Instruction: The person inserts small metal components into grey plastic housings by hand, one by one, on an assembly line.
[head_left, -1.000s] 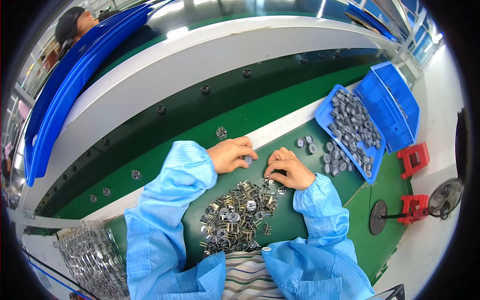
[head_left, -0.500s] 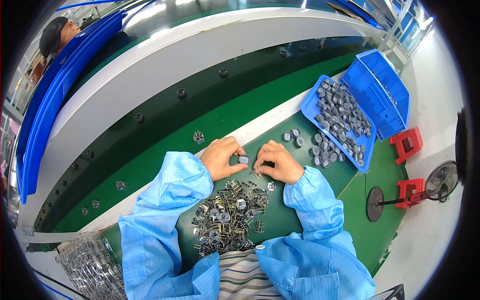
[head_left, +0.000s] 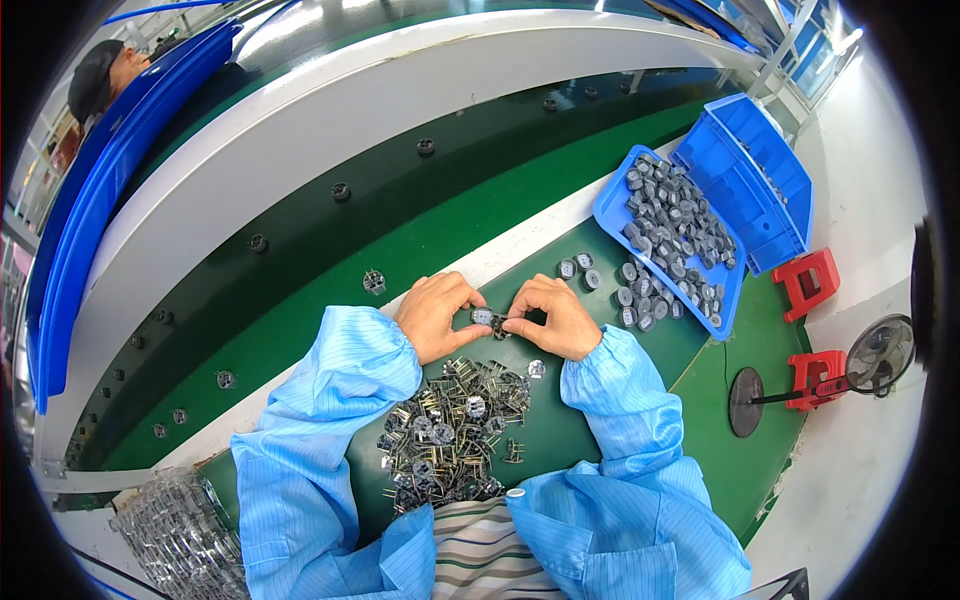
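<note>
Between the fingertips of my left hand (head_left: pixel 437 318) is a small grey round cap (head_left: pixel 482 316), its pale face turned up. My right hand (head_left: pixel 560 318) pinches a pronged metal-and-plastic insert (head_left: pixel 500 327) against the cap's right side; fingers partly cover where they meet. Just below both hands lies a heap of similar inserts (head_left: pixel 450 430) with brass-coloured prongs, and a single clear-looking insert (head_left: pixel 536 369) sits by my right wrist. Several loose grey caps (head_left: pixel 592 279) lie right of my right hand.
A blue tray (head_left: pixel 608 222) full of grey caps rests at the right, beside a blue bin (head_left: pixel 775 190). Beyond my hands runs a green conveyor belt (head_left: pixel 300 300) carrying spaced-out parts. Stacked clear plastic trays (head_left: pixel 175 535) stand lower left. Red stools (head_left: pixel 805 283) and a fan (head_left: pixel 880 355) are at right.
My right hand has brought the insert up against the cap in my left hand; before, they were apart. Parts on the belt have shifted left. The whole view has shifted slightly.
</note>
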